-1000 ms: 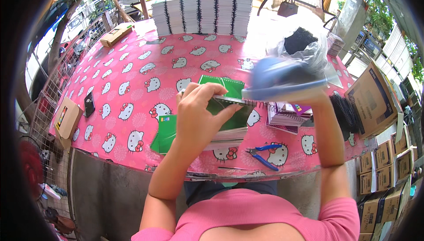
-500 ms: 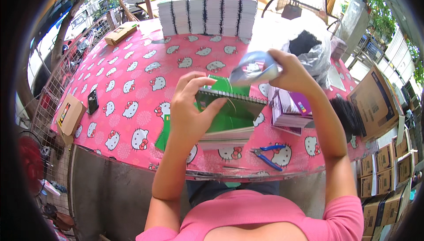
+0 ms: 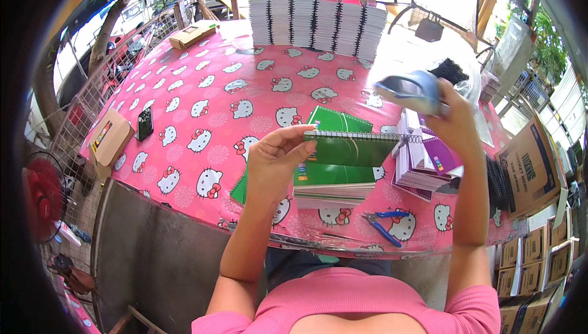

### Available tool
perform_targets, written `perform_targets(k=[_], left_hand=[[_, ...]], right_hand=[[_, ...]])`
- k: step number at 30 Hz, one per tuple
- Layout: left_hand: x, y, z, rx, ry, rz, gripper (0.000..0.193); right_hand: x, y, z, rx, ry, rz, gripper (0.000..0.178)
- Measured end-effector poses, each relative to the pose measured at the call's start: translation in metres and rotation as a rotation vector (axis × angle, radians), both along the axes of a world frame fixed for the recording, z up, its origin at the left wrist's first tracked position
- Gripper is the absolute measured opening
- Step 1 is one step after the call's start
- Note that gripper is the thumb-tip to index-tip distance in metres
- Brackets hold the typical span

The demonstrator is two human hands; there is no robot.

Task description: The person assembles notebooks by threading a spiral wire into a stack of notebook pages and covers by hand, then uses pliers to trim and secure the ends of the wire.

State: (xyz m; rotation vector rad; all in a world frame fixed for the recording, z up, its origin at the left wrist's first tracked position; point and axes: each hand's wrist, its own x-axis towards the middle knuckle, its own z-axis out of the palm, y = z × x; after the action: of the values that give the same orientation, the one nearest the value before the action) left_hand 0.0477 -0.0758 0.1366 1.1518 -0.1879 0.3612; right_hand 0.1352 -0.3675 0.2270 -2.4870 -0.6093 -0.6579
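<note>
Green notebook: a green-covered, wire-spiral-bound notebook (image 3: 350, 147) is being held up in the air above the stack, its spiral edge on top.
Left hand: the left hand (image 3: 274, 165) is gripping the notebook's left end, thumb along the spiral, fingers curled around the cover.
Right hand: the right hand (image 3: 452, 123) is closing around a blurred blue and white object (image 3: 409, 91), raised just right of the notebook's far end; a loose end of spiral wire (image 3: 411, 141) is sticking out there.
Handling: the notebook is looking light and thin, likely to flex if held by one corner; the cover seems smooth, so pinching across the spine should be the surest hold. The wire end could snag or bend.
Below the hands: a stack of similar green notebooks (image 3: 334, 184) is lying on the counter (image 3: 202, 89), which is wearing a pink cartoon-cat cloth; a pile of purple and white notebooks (image 3: 425, 165) is sitting just to the right, and blue-handled pliers (image 3: 383, 222) are lying near the front edge.
Farther out: a long row of white spiral-bound pads (image 3: 318, 25) is standing at the far side, where another person's hands are working.
Hard to make out: the blue object is motion-blurred, so its kind is unclear; a clear plastic bag with dark contents (image 3: 456, 71) is washing out in the glare.
</note>
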Motion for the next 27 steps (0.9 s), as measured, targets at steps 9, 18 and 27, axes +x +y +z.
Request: perform_targets(k=[9,18,27], left_hand=[[0.012,-0.014,0.001,0.001,0.046,-0.03,0.032],[-0.003,-0.016,0.001,-0.053,-0.034,0.009,0.029],[-0.009,-0.016,0.002,0.025,-0.01,0.066,0.024]], right_hand=[[-0.062,-0.057,-0.006,-0.213,0.144,-0.353,0.046],[-0.04,0.103,0.012,-0.649,0.393,0.476,0.049],[-0.086,0.083,0.014,0.007,-0.274,0.388,0.034]])
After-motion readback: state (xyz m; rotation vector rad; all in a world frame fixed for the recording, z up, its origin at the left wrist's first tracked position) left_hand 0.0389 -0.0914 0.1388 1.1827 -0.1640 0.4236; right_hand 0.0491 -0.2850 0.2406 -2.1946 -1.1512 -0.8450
